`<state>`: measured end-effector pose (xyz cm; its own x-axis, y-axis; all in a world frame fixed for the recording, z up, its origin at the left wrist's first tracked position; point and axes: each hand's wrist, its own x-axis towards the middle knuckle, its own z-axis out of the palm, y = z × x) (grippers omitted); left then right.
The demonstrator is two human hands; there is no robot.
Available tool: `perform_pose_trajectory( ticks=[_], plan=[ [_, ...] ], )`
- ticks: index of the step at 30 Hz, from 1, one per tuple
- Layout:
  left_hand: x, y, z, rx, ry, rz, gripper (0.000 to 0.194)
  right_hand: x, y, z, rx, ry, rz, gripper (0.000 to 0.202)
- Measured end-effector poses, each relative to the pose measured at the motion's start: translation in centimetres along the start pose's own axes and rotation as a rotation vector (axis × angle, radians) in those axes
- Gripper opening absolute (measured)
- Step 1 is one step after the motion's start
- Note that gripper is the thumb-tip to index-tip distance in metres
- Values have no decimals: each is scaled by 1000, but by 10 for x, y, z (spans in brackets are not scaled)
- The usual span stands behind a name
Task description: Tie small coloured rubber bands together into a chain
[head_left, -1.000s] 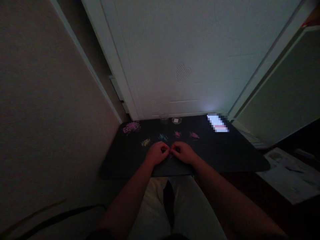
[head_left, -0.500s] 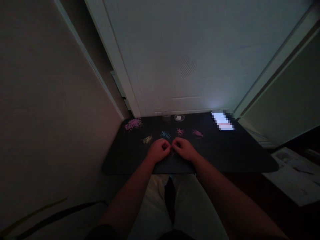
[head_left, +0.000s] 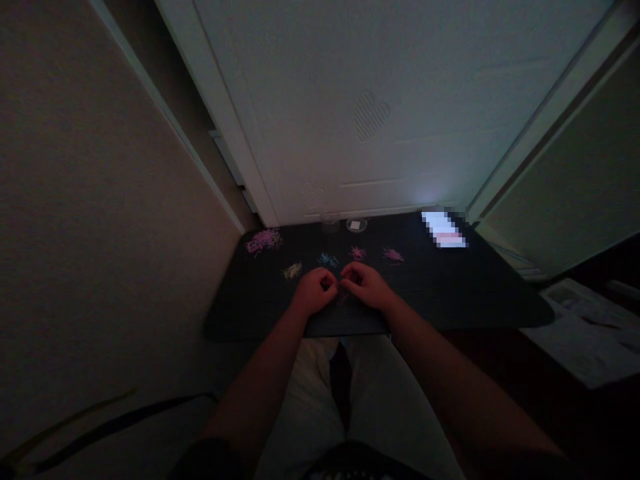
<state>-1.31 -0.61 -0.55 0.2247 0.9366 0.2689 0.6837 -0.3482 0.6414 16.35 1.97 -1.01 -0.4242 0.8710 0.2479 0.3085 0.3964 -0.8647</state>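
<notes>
On the dark table [head_left: 260, 300] my left hand [head_left: 315, 290] is pinched closed at the front middle; anything between its fingertips is too small to make out. Close on its right, my right hand [head_left: 367, 285] curves inward, thumb and fingertips slightly apart. A few purple bits [head_left: 343, 296] lie between and under the hands. Just beyond them are a small blue pile [head_left: 328, 260], a pink pile [head_left: 357, 253] and a pink-purple pile [head_left: 393, 254]. A pale yellow pile [head_left: 293, 270] sits to the left, and a larger pink-purple pile [head_left: 263, 241] at the far left corner.
At the table's back edge stand a clear container [head_left: 330, 223] and a round clear lid [head_left: 357, 225] with a white square. A lit, blurred-out screen [head_left: 444, 230] lies at the back right. A white door [head_left: 300, 120] rises behind the table.
My right thumb and fingers have parted a little, and the hands are slightly farther from each other. The whole view has shifted, so the table appears higher.
</notes>
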Motion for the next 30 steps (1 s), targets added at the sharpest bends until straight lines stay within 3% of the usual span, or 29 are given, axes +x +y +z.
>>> perform_pose_trajectory(
  ticks=[7,18,24,30],
  plan=[
    [0,0,0,12,-15,3,5,-1,-4,2,-126,-4,-9,9],
    [0,2,-2,3,-7,3,4,0,-1,-2,-25,64,14,12],
    [0,2,-2,15,-23,-21,5,-1,1,1,2,-44,-14,10],
    [0,1,-1,3,-27,-11,5,-1,-3,1,-85,-28,-2,9]
  ],
)
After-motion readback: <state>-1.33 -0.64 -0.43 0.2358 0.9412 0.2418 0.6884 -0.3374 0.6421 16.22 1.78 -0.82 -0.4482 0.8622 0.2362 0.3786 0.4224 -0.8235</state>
